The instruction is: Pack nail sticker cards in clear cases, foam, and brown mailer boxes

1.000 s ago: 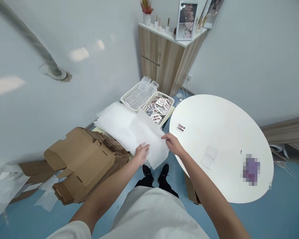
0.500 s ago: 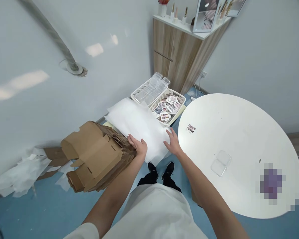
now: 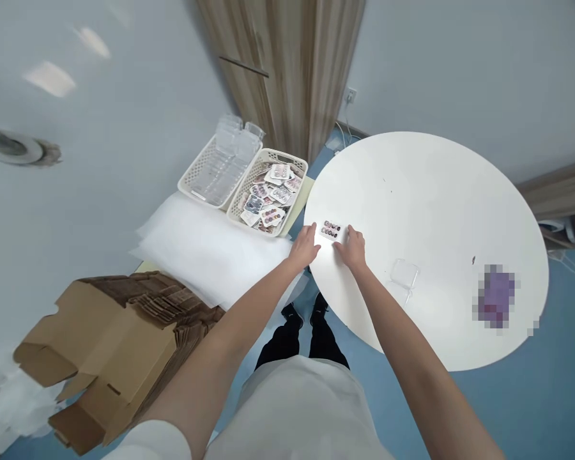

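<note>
A small white card with rows of dark and pink oval pieces [image 3: 331, 230] lies near the left edge of the round white table [image 3: 436, 191]. My left hand [image 3: 305, 246] is just left of the card, fingers apart, holding nothing. On the card's right side my right hand [image 3: 352, 248] is open, its fingertips close to the card's edge; whether they touch it is unclear. Further right on the table lies an open clear plastic case [image 3: 404, 275].
White foam sheets [image 3: 211, 243] lie left of the table. Behind them stand a basket of clear cases [image 3: 204, 191] and a basket of cards [image 3: 268, 231]. Folded cardboard boxes [image 3: 119, 345] are at lower left. A blurred purple item [image 3: 496, 295] is on the table.
Both hands have left the white sheets and moved right to either side of the card on the table. The camera view has turned to the right.
</note>
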